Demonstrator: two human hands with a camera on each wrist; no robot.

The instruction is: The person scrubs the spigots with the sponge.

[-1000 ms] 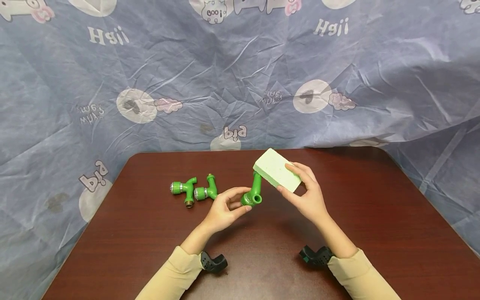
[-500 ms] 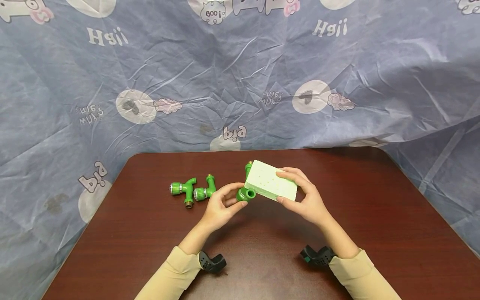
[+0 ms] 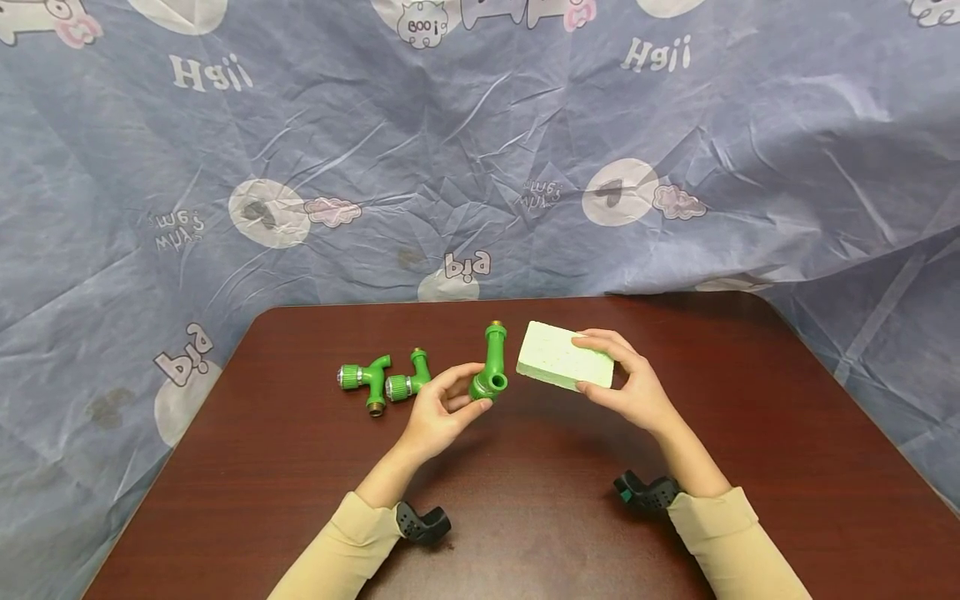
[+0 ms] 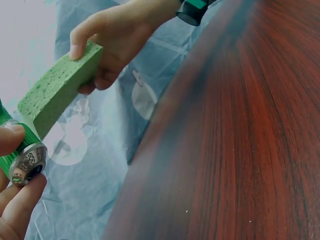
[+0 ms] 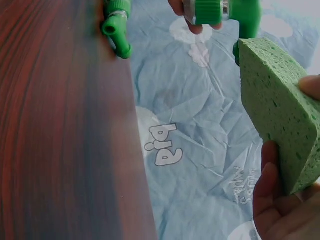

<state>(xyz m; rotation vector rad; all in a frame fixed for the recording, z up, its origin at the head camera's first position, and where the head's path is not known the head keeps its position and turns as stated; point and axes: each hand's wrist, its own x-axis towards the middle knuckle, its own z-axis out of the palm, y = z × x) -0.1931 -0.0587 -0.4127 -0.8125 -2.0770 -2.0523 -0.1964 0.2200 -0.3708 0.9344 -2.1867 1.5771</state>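
Note:
Between thumb and fingers, my left hand (image 3: 437, 415) holds a green faucet (image 3: 494, 358) by its knob end, raised above the table. Its open spout faces me and the brass-tipped pipe points away. The left wrist view shows the silver cap (image 4: 29, 164) of the knob under the fingers. My right hand (image 3: 632, 385) pinches a pale green sponge (image 3: 564, 356) by its right end, just right of the faucet. A small gap parts sponge and faucet in the head view. Two more green faucets, one farther left (image 3: 372, 379) and one nearer (image 3: 414, 379), lie left of my left hand.
The dark red-brown wooden table (image 3: 555, 508) spreads under both hands. A wrinkled blue-grey printed cloth (image 3: 375, 167) hangs behind its far edge. Black devices, one on the left wrist (image 3: 423, 525) and one on the right (image 3: 647, 492), jut inward from the sleeves.
The sponge first moved left and down along the faucet, covering part of it, then back right, away from it. The left hand and faucet shifted slightly left, and the faucet's pipe now stands more upright.

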